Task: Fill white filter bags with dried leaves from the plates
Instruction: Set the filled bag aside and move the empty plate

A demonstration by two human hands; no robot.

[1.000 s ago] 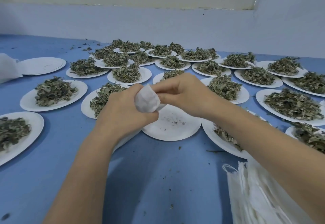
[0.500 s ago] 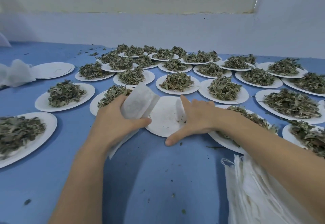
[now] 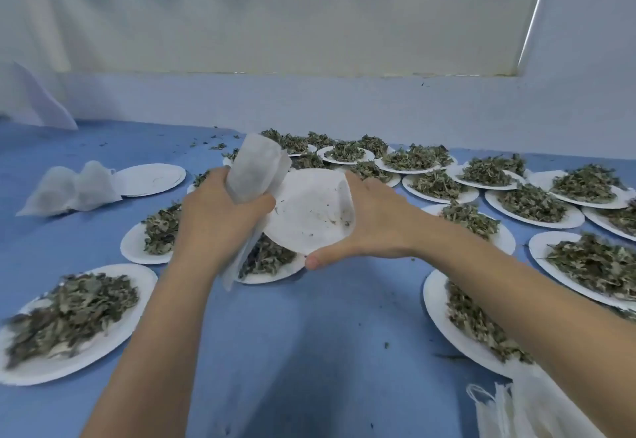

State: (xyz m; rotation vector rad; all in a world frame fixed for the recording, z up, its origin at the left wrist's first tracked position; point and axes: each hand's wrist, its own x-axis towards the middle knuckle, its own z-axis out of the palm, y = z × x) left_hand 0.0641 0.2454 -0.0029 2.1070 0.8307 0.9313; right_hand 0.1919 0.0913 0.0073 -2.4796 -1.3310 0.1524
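The left hand [image 3: 220, 217] grips the bag [image 3: 256, 169] upright; the right hand [image 3: 375, 220] holds the tilted, nearly bare plate [image 3: 309, 217] bent beside it. Risk: the bag's mouth may sag shut, so crumbs spill onto the table [image 3: 309, 334].

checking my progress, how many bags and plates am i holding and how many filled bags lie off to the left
bag, gripped in the left hand: 1
plate, nearly emptied, held tilted in the right hand: 1
filled bags lying at far left, as far as they can be told apart: 2
total: 4
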